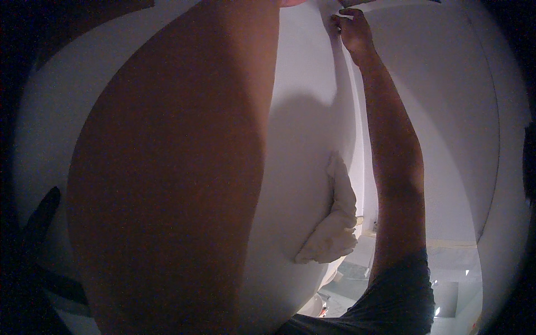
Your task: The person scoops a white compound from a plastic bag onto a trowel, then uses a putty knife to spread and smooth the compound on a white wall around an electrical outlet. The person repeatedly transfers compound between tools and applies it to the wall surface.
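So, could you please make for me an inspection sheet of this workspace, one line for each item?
Surface: pale surface, partly shadowed; broad brown surface on its left.
Job's things: crumpled off-white cloth at the pale surface's right side; right hand not touching it.
Clutter: pale rounded item near the lower edge, too unclear to name.
Hands: right hand at the top, fingers curled, grip unclear; left hand not seen.
Cables: none certain; thin dark line at far right may be a seam.
Surroundings: pale wall-like area at right.
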The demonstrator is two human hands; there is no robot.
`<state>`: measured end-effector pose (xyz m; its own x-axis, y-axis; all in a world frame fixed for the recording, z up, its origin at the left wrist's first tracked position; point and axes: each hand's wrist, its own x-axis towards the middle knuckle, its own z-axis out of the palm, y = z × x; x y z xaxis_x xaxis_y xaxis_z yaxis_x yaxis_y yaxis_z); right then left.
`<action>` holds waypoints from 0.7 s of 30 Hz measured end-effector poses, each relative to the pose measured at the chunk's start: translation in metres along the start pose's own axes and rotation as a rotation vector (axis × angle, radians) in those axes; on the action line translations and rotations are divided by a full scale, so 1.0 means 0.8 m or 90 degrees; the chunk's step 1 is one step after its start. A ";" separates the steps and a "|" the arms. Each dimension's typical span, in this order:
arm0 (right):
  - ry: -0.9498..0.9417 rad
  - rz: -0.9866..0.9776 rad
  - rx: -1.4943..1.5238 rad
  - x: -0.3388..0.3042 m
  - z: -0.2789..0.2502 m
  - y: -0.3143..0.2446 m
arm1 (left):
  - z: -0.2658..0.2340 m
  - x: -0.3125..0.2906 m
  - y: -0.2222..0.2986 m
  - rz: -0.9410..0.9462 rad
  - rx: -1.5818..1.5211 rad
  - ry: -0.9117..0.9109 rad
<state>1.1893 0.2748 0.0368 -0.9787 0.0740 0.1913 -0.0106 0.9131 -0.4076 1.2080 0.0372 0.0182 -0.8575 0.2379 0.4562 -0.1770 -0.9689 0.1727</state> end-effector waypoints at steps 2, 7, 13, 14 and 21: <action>-0.017 -0.026 0.088 -0.017 -0.011 -0.009 | 0.006 0.004 -0.008 0.011 -0.020 0.004; -0.058 -0.073 0.628 -0.061 -0.036 -0.027 | 0.005 0.000 -0.007 0.011 -0.004 0.050; -0.339 -0.048 0.120 -0.227 -0.178 -0.090 | 0.018 -0.005 -0.001 0.001 0.039 0.080; -0.370 0.011 -0.016 -0.269 -0.191 -0.117 | 0.015 0.000 0.002 0.002 0.027 0.081; -0.215 0.123 -0.151 -0.496 -0.129 -0.147 | 0.003 0.010 -0.001 -0.001 -0.043 0.037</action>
<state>1.6000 0.1794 0.1010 -0.9706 0.1532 -0.1856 0.1874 0.9649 -0.1837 1.2027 0.0398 0.0235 -0.8833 0.2376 0.4042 -0.2094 -0.9712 0.1135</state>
